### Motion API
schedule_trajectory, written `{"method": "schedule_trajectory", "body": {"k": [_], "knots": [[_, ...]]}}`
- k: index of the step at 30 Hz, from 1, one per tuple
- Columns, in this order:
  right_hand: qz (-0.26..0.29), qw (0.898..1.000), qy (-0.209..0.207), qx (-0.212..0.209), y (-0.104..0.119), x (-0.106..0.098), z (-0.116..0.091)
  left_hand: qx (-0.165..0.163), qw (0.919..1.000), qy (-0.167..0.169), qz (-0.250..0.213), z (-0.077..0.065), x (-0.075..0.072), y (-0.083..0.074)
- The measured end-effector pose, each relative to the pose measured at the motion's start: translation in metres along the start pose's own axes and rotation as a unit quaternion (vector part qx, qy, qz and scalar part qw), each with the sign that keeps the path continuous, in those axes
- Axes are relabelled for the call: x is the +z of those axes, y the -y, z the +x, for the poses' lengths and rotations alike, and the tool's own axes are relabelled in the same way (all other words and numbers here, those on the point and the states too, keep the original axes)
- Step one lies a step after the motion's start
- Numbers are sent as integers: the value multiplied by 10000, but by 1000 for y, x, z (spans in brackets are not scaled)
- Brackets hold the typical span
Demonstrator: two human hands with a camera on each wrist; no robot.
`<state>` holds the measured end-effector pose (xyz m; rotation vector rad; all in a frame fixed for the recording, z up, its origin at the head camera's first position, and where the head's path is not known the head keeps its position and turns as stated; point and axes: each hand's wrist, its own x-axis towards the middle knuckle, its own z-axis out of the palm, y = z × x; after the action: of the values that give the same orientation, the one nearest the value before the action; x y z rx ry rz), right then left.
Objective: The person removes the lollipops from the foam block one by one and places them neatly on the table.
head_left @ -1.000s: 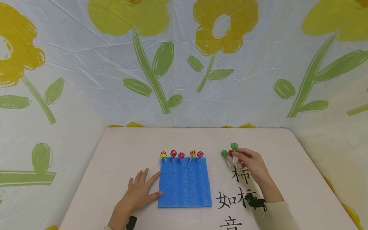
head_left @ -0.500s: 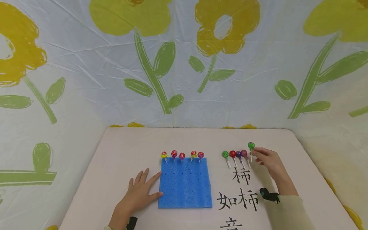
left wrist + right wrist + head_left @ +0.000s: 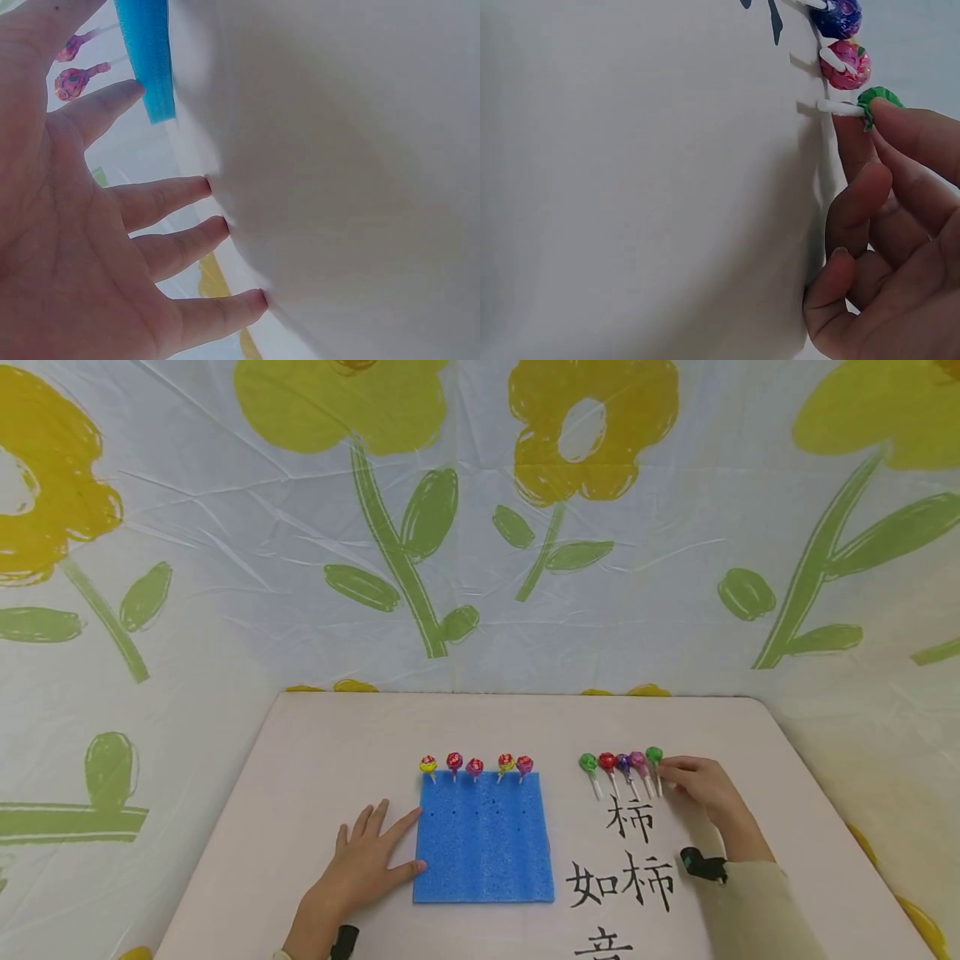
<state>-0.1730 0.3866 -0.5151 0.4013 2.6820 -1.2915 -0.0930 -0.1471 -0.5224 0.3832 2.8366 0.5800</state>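
Head view: a green-wrapped, ball-headed lollipop (image 3: 654, 753) on a white stick is at the right end of a row, right of centre in the lower half of the frame. The right hand (image 3: 707, 783) pinches it with thumb and finger where wrapper meets stick, probably the best hold: it should be light, stiff-sticked and hard-headed, its wrapper slick. Leftward lie four shiny-wrapped lollipops (image 3: 624, 766), green, red, purple and pink. At lower centre, the left hand (image 3: 362, 862), fingers spread, touches the left edge of a square blue foam block (image 3: 483, 852); five red, yellow and purple lollipops (image 3: 474, 767) line its upper edge.
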Motion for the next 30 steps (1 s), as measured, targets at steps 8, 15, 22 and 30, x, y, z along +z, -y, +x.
{"method": "schedule_trajectory", "body": {"k": [8,15,22,30], "knots": [[-300,9995,66,-121,1,2,5,6,10000,21,-4,-1,0,-1],[-254,9996,123,-66,0,1,5,-1,10000,67,-13,-1,1,0],[-271,9996,45,5,2,2,4,1,10000,66,-51,1,0,1],[-208,9998,0,66,0,4,4,-14,10000,71,-35,0,-1,0]]}}
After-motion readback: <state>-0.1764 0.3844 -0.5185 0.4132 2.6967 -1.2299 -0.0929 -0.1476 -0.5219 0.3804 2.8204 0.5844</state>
